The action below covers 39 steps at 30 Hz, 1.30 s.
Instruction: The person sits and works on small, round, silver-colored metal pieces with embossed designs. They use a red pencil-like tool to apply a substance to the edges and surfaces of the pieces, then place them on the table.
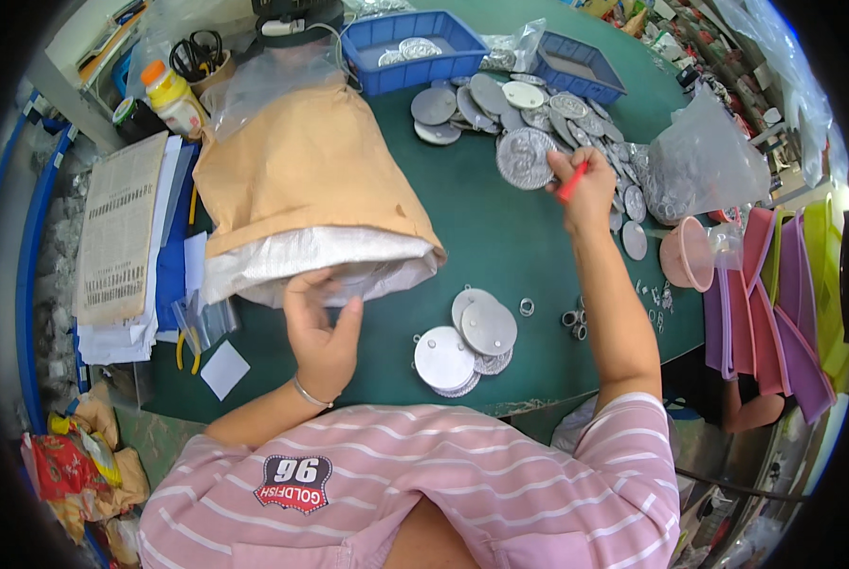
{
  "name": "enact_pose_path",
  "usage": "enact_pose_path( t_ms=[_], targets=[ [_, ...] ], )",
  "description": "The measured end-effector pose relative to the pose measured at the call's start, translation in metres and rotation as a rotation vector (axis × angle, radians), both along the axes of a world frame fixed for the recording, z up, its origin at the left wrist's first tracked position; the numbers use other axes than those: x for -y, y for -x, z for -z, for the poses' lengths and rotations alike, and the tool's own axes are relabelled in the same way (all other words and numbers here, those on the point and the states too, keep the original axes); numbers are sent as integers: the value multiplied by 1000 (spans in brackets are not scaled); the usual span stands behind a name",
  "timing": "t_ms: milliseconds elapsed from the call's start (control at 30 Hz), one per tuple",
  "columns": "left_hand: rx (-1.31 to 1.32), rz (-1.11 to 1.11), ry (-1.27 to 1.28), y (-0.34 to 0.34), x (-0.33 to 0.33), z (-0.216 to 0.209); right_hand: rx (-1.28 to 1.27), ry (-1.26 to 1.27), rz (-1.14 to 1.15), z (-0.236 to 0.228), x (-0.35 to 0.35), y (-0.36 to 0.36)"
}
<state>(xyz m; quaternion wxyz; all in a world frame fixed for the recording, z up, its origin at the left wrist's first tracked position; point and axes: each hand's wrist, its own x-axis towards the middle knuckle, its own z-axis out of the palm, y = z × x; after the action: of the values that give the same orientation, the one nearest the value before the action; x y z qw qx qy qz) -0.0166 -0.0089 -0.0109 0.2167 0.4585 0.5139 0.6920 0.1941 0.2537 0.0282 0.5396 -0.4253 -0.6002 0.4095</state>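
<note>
My left hand (320, 327) is at the mouth of a brown paper sack (310, 171) with a white woven lining. Its thumb stands apart from the fingers, whose tips reach inside and are partly blurred. A pale round shape shows dimly in the sack beside them. My right hand (585, 190) is closed around a red stick-like tool (572, 182), its tip hidden. At its fingertips is an embossed silver medallion (526, 158), beside a heap of similar metal discs (486, 95). Several more discs (462, 346) lie stacked near the table's front edge.
Blue plastic trays (415, 43) stand at the back. To the right are a clear plastic bag (709, 156), a pink cup (687, 254) and small metal rings (576, 324). Papers (121, 228), pliers (187, 351) and a white card (225, 370) lie at left.
</note>
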Motion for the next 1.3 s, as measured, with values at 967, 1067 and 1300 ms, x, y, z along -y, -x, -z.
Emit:
enact_pose_path(
  t_ms=[967, 1067, 1300],
  targets=[
    [1144, 888, 633, -7, -11, -16, 31, -464, -437, 12, 186, 14],
    [1034, 948, 659, -3, -14, -11, -36, -366, -457, 7, 187, 18],
    [924, 667, 463, -16, -8, -19, -420, 219, -435, 8, 197, 21]
  ],
)
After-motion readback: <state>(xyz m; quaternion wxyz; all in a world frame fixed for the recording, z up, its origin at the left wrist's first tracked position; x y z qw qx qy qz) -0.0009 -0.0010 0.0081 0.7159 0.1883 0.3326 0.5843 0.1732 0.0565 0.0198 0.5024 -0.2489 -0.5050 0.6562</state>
